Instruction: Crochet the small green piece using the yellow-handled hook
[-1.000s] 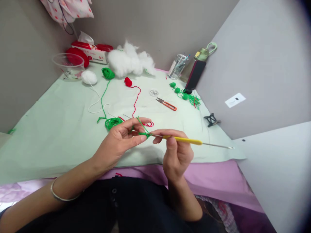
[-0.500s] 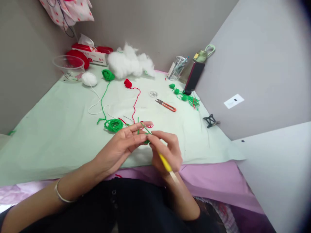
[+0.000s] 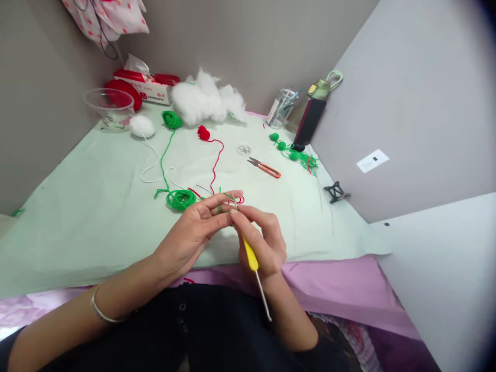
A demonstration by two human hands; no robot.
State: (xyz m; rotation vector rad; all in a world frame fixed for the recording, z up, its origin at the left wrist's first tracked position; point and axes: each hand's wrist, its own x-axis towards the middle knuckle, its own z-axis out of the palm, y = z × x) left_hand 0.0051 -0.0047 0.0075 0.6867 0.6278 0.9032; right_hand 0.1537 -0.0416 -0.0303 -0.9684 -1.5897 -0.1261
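Observation:
A crochet hook with a yellow grip (image 3: 250, 253) is pinched in my right hand (image 3: 263, 240), its metal rear end pointing down toward my body. My left hand (image 3: 197, 225) has thumb and fingers closed at the hook's front tip, with green yarn (image 3: 219, 207) running over the fingers. The piece of green crochet between the hands is mostly hidden by the fingertips. Just beyond my left hand lies a loose coil of green yarn (image 3: 181, 199). Red yarn loops (image 3: 241, 199) show behind the fingertips.
Thread snips (image 3: 264, 167) and a small clear dish (image 3: 244, 150) lie mid-table. Green crocheted balls (image 3: 281, 146) sit to the right, near a phone (image 3: 310, 121) and bottle (image 3: 320, 89). White stuffing (image 3: 209, 98), a white yarn ball (image 3: 142, 126) and a plastic tub (image 3: 109, 108) stand behind.
My right hand has shifted slightly left and turned the crochet hook, so its rear end now points more steeply down. The green piece visible before is now covered by the fingers.

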